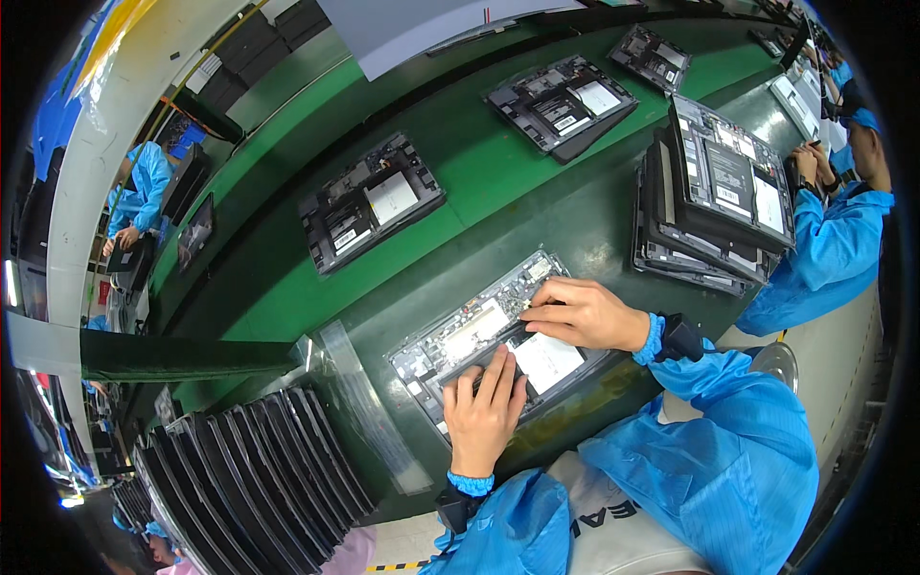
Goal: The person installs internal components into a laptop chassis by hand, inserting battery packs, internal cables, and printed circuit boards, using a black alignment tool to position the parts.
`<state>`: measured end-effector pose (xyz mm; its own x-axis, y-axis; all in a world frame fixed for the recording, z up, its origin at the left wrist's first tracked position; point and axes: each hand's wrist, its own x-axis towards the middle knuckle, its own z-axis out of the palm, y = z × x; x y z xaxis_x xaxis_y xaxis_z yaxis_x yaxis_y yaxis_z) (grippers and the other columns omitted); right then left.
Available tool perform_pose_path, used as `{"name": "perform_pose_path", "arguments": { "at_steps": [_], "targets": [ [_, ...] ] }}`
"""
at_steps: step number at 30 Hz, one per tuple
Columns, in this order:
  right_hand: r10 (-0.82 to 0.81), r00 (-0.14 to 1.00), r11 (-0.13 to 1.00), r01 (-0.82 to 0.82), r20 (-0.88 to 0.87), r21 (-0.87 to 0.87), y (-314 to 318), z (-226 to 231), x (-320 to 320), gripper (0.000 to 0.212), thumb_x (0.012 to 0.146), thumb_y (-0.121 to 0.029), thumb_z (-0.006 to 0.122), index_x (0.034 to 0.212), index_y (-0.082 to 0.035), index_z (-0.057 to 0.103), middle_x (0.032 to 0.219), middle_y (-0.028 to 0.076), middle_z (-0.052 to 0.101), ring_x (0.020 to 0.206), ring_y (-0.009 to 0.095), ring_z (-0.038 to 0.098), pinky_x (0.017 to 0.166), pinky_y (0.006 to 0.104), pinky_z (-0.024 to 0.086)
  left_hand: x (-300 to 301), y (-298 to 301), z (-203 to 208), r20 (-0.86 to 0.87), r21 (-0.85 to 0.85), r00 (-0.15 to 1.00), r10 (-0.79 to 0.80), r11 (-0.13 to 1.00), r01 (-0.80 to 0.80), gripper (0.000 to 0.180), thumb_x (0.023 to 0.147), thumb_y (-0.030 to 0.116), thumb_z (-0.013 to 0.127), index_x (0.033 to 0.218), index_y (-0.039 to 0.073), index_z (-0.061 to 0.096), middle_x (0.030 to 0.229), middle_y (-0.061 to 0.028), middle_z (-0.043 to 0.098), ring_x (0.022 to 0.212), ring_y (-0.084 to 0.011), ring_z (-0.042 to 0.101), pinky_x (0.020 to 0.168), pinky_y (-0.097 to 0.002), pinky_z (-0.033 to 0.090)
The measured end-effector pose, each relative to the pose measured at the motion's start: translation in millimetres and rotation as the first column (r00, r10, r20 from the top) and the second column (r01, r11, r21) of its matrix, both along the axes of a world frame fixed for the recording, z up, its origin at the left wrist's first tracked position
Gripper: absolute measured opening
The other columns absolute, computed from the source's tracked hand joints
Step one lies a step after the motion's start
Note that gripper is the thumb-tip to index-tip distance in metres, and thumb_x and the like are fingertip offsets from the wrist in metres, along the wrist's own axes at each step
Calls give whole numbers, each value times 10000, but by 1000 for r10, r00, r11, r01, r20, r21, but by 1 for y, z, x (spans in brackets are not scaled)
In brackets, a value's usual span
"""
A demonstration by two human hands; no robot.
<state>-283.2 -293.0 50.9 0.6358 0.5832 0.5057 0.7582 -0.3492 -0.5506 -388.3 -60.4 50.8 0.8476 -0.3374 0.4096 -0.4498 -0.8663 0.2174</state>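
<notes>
An opened tablet-like device (pixel 470 331) lies at a slant on the green bench in front of me, its circuit board, dark battery and a white label (pixel 550 362) showing. My left hand (pixel 484 412) rests on its near half, fingers stretched out over the dark battery area, holding nothing. At the far right part of the circuit board, my right hand (pixel 589 314) has thumb and fingertips pressed together. Whatever lies between those fingertips is too small and hidden to name. Blue sleeves and dark wrist bands cover both my wrists.
Stacked open devices (pixel 733 182) stand at the right. Similar devices (pixel 374 203) lie along the green conveyor (pixel 460 182) beyond. At lower left is a row of upright dark panels (pixel 254 474), beside a clear plastic strip (pixel 369 407). A co-worker in blue (pixel 824 240) works at right.
</notes>
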Motion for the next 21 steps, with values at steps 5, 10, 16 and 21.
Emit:
{"name": "perform_pose_path", "arguments": {
  "at_steps": [5, 10, 16, 21],
  "targets": [
    [3, 1000, 1000, -3, -5, -4, -1, -2, -1, 254, 878, -125, 803, 1106, -25, 757, 978, 74, 640, 889, 260, 678, 732, 383, 576, 0, -2, 0, -8, -24, 1000, 17, 1000, -17, 396, 827, 209, 849, 1201, 102, 775, 1322, 31, 719, 995, -229, 603, 864, -374, 450],
    [-3, 1000, 1000, 3, -3, -1, -1, -4, -1, 252, 876, -130, 806, 1101, -25, 762, 981, 72, 643, 889, 257, 680, 733, 383, 576, 1, -2, 0, 1, -24, 1000, 7, 1000, -7, 367, 874, 249, 822, 1199, 86, 774, 1332, 26, 710, 1013, -224, 608, 848, -365, 455],
    [1, 1000, 1000, -1, 4, -27, -2, -3, -1, 247, 878, -134, 804, 1097, -26, 764, 982, 71, 644, 889, 255, 681, 740, 381, 576, 2, -3, 1, -11, -62, 1000, 22, 998, -23, 401, 820, 199, 855, 1201, 103, 773, 1311, 27, 722, 1018, -237, 612, 887, -376, 455],
    [5, 1000, 999, -4, 23, -41, -2, -1, -1, 241, 877, -137, 804, 1089, -29, 765, 976, 69, 646, 886, 254, 682, 737, 376, 580, 1, -3, -1, -3, -54, 1000, 21, 998, -21, 411, 820, 203, 856, 1210, 106, 768, 1316, 26, 720, 1020, -234, 612, 891, -382, 455]
  ]
}}
